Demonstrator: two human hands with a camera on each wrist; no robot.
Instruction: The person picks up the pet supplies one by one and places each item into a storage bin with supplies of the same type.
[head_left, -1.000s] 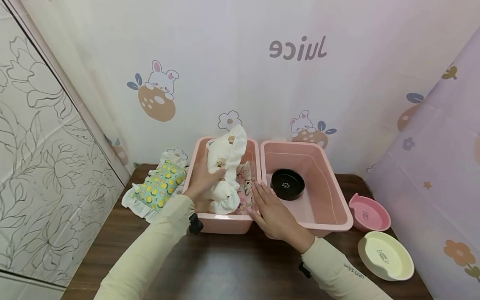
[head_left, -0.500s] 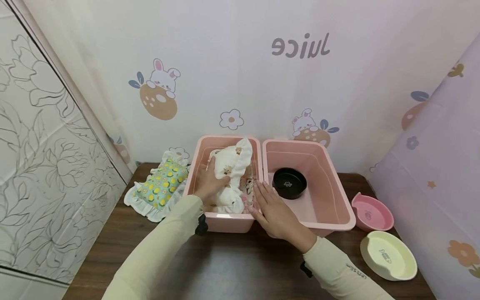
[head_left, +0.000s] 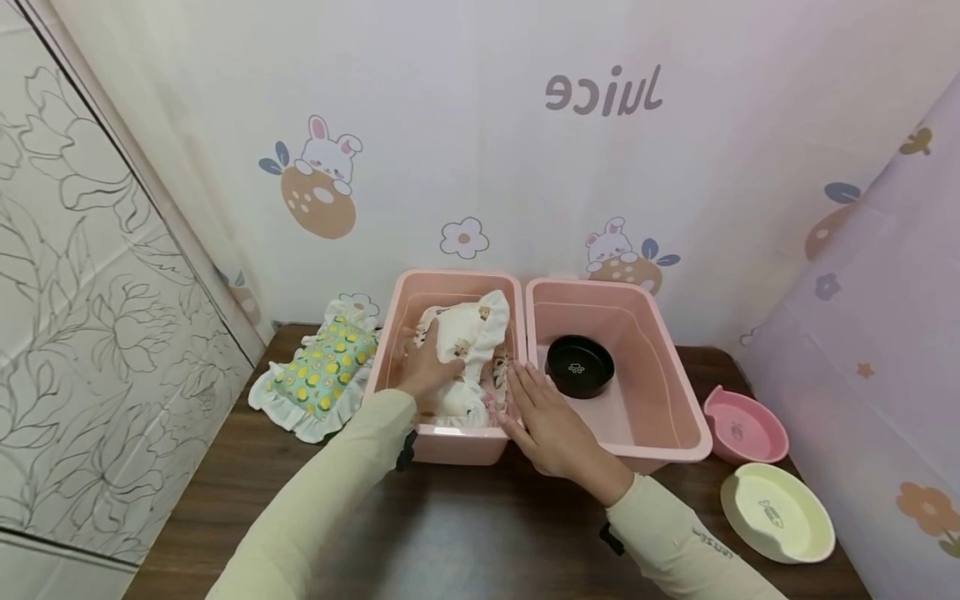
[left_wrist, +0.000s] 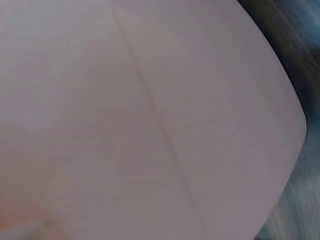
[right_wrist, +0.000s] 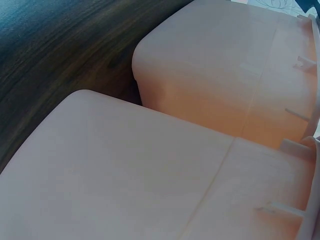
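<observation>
A small white ruffled pillow with animal prints lies in the left pink bin. My left hand reaches into that bin and presses on the pillow, its fingers spread along the left side and the thumb across the top. Beneath the pillow's right edge shows a pink patterned ruffled cloth, mostly covered. My right hand rests with straight fingers against the left bin's right rim, near the front. Both wrist views show mainly pink bin walls; the right hand does not appear in its wrist view.
A right pink bin stands beside the left one, with a black round dish inside. Pink and cream dishes lie at the right of the dark wooden table. A lemon-print pillow lies at the left.
The white pillow has sunk lower and flatter into the left bin, with my left hand following it down and slightly right. My right hand stays at the rim.
</observation>
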